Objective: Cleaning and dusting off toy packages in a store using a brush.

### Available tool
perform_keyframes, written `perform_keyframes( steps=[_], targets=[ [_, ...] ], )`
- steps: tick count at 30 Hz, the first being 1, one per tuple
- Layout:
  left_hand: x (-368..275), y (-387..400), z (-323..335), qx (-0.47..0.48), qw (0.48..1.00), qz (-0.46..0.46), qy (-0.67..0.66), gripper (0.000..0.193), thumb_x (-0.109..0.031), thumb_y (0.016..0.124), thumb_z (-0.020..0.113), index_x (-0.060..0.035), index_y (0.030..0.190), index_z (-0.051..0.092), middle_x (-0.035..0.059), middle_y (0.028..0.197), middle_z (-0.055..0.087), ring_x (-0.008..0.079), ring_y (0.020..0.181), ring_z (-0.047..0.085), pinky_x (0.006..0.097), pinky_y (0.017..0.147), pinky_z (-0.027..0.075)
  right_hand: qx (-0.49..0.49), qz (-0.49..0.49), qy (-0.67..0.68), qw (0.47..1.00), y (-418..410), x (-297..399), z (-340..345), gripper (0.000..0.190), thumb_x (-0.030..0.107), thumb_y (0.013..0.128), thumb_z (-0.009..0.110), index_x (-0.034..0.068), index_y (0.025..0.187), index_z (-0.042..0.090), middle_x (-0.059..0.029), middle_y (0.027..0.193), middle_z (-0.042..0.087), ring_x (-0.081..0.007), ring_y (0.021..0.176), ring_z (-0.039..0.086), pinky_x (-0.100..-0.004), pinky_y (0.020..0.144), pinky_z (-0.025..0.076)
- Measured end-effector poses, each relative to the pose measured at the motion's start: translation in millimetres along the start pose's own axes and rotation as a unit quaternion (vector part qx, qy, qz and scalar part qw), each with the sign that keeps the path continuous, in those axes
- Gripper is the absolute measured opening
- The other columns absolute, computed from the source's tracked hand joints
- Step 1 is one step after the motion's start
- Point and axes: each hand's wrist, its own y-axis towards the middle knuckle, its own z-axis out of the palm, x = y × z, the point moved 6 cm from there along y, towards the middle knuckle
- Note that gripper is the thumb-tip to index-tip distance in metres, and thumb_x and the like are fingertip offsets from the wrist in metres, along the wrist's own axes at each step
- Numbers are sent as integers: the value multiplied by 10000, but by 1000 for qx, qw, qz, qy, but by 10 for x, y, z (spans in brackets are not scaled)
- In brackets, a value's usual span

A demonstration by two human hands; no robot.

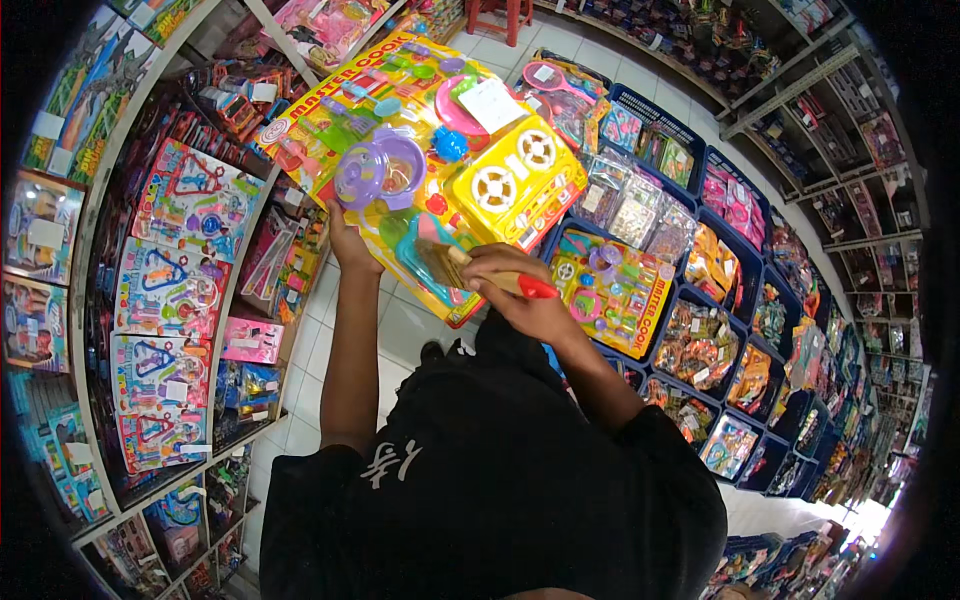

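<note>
My left hand (350,240) grips the edge of a large toy kitchen set on a printed card (300,120), holding it tilted in front of me. Its clear plastic cover bulges over a yellow toy stove (517,180), a purple toy pot (375,169), a pink plate (459,101) and small coloured utensils. A white paper label (492,105) is stuck near the plate. In my right hand (517,285) is a flat paintbrush (487,270) with a wooden handle and a red end. The bristles lie over the blue toy piece (427,259) at the card's near edge.
At the left stand metal shelves (97,247) with carded toys (169,285). Blue plastic baskets (679,262) full of packaged toys line the right, one with a similar kitchen set (607,289). A red stool (501,19) stands beyond, on white floor tiles (311,367).
</note>
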Motion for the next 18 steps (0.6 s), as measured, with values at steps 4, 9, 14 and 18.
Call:
perform_keyframes(
  steps=[4,9,14,18],
  targets=[
    [-237,-164,-231,-37,999,23,-6,610,-532,973,269,-68,1347,403,146,1331,486,326,1191,504,482,996,420,-53,48,-23,997,-305,-131,15,138,40,851,639,-5,981,647,-115,1000,641,-213,962,603,-317,857,460],
    [-477,-305,-409,-14,999,-2,-43,555,-505,975,288,-118,1354,409,127,1337,483,325,1196,493,496,998,413,-159,187,89,965,-747,-398,127,128,50,871,625,-1,988,634,-80,979,634,-160,944,592,-282,850,459],
    [-634,-360,-599,-21,999,-19,-42,545,-478,983,293,-102,1364,396,131,1340,481,328,1208,483,496,1010,401,-1,200,3,980,-1130,-431,173,146,104,878,641,22,999,634,-53,956,639,-117,856,603,-259,707,523],
    [-678,-361,-789,-7,999,-33,-11,574,-493,983,270,-68,1341,412,157,1320,494,328,1185,508,500,998,409,-104,294,13,950,-1380,-203,66,134,107,883,632,22,984,650,-54,945,649,-133,857,604,-281,740,502]
  ],
)
